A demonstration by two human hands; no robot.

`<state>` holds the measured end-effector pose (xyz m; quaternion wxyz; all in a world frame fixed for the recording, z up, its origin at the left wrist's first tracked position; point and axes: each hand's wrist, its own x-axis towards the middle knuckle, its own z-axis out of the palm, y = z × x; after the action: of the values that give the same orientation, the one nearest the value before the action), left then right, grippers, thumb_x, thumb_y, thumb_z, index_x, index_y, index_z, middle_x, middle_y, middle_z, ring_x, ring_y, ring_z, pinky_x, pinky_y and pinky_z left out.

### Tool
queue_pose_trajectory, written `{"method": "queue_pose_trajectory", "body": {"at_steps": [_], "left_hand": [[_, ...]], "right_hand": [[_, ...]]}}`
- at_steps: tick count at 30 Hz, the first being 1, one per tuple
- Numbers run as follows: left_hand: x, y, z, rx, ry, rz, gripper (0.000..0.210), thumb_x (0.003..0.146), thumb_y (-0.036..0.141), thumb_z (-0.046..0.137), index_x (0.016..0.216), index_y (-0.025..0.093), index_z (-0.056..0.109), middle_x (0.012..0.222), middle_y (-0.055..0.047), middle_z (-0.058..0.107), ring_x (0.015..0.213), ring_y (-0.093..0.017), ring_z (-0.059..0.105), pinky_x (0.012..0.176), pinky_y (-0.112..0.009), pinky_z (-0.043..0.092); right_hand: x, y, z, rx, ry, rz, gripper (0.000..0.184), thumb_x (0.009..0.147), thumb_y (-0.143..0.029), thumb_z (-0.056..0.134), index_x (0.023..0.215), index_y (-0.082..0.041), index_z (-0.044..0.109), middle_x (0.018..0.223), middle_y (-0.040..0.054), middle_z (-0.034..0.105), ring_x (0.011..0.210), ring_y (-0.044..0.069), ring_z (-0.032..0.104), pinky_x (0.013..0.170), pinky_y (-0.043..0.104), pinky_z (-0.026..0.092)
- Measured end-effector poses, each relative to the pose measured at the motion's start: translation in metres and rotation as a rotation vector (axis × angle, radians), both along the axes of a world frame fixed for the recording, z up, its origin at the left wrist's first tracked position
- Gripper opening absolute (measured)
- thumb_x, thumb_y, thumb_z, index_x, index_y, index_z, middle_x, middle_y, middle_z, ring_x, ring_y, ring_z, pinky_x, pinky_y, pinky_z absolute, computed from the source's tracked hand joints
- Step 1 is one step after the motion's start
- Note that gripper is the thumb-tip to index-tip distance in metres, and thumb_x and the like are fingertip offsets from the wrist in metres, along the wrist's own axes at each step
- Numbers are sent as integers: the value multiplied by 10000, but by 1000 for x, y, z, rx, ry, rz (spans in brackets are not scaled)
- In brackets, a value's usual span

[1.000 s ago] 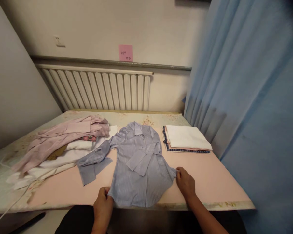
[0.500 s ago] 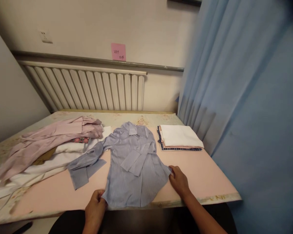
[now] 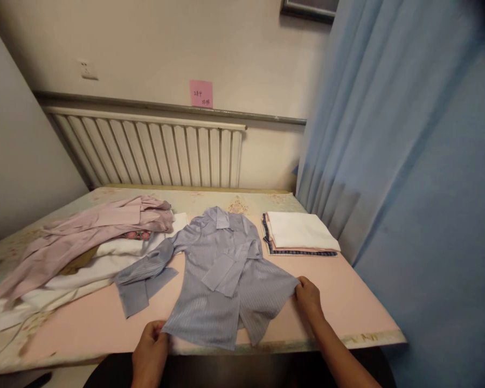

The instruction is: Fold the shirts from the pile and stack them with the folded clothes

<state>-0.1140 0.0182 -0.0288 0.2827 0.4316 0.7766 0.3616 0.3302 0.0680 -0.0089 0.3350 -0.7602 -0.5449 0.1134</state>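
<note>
A blue-grey striped shirt [image 3: 202, 302] lies front up on the table, its collar toward the wall. Its left-side sleeve stretches out and folds back at the cuff, while the other sleeve lies across the chest. My left hand [image 3: 150, 347] pinches the hem's left corner at the table's front edge. On the right, my right hand [image 3: 308, 297] is closed on the opposite hem corner and pulls it outward. Between my hands the front panels part at the bottom, and the hem reaches the table edge.
A loose heap of clothes, with a pink shirt [image 3: 105, 218] on top, lies at the left. Folded garments [image 3: 301, 230] are stacked at the back right. A blue curtain [image 3: 388, 134] hangs along the right side of the table [image 3: 347, 307]. A radiator [image 3: 157, 151] stands behind.
My hands have moved apart, the left one leftward and the right one rightward. The shirt's hem is spread wider, and its front panels have opened at the bottom.
</note>
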Motion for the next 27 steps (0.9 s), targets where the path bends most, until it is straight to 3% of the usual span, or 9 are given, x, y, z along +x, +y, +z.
{"method": "queue_pose_trajectory", "body": {"at_steps": [6, 9, 19, 24, 27], "left_hand": [[-2, -6, -10, -38, 27, 12, 203, 689, 316, 485, 861, 240, 560, 663, 33, 644, 625, -200, 625, 625, -285, 436], [-1, -12, -14, -34, 48, 1, 180, 706, 328, 487, 856, 245, 541, 649, 39, 641, 628, -201, 628, 638, -286, 434], [5, -26, -10, -65, -109, -99, 105, 764, 301, 463, 842, 256, 517, 661, 54, 673, 665, -182, 683, 698, -264, 472], [6, -26, -4, -38, -188, -92, 77, 739, 266, 473, 788, 248, 529, 632, 48, 663, 648, -177, 679, 679, -259, 492], [5, -27, 2, -33, -242, -98, 80, 713, 285, 495, 763, 241, 539, 600, 44, 647, 627, -178, 670, 647, -259, 503]], "right_hand": [[-5, -26, -13, -1, -2, 29, 256, 793, -197, 374, 877, -253, 609, 700, -1, 656, 663, 189, 602, 588, 245, 335], [-10, -31, -20, 31, -27, -22, 271, 789, -190, 361, 953, -250, 569, 752, 10, 659, 680, 202, 606, 596, 256, 334], [-13, -34, -26, 38, -99, 6, 269, 806, -197, 310, 880, -242, 564, 821, 18, 655, 729, 203, 589, 642, 279, 352], [-10, -35, -27, 148, 20, 13, 276, 740, -189, 336, 876, -215, 575, 935, 59, 646, 869, 216, 584, 769, 298, 410], [-8, -29, -20, 215, 91, -67, 312, 697, -202, 356, 900, -191, 593, 967, 89, 642, 884, 226, 582, 812, 318, 425]]}}
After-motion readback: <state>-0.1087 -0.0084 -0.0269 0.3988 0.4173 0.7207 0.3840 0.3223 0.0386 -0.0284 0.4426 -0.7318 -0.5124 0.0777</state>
